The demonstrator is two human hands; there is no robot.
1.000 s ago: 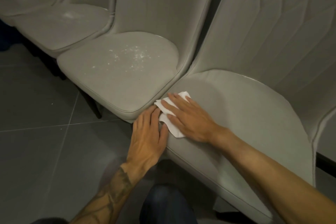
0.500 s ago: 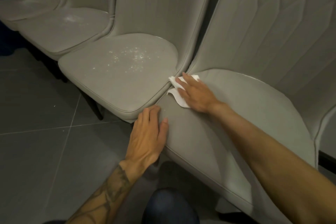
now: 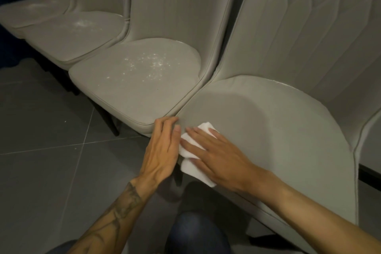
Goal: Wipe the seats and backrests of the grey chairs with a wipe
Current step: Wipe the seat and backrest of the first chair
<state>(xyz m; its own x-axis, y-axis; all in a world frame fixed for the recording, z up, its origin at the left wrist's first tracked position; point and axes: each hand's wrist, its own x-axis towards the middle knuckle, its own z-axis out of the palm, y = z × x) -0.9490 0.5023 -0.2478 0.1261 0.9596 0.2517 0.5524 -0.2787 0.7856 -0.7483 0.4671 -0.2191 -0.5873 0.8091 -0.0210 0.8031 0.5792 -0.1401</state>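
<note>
Four chairs stand side by side in a row running from 10 o'clock down to 3 o'clock, on the floor (image 3: pixel 41 150). The nearest seat (image 3: pixel 278 140) touches the next seat (image 3: pixel 134 88) at its 9 o'clock edge. On the nearest seat's front corner lies the wipe (image 3: pixel 193 156), under the right hand (image 3: pixel 220 156); the left hand (image 3: pixel 162 150) rests just beside it at 9 o'clock. Backrests rise behind each seat.

Floor (image 3: pixel 41 171) is big dark grey tiles with thin pale grout lines, a few tiny light specks on it. Far left goes dark blue, nearly black. Lighting is dim and soft overall, pretty low-key room honestly.
</note>
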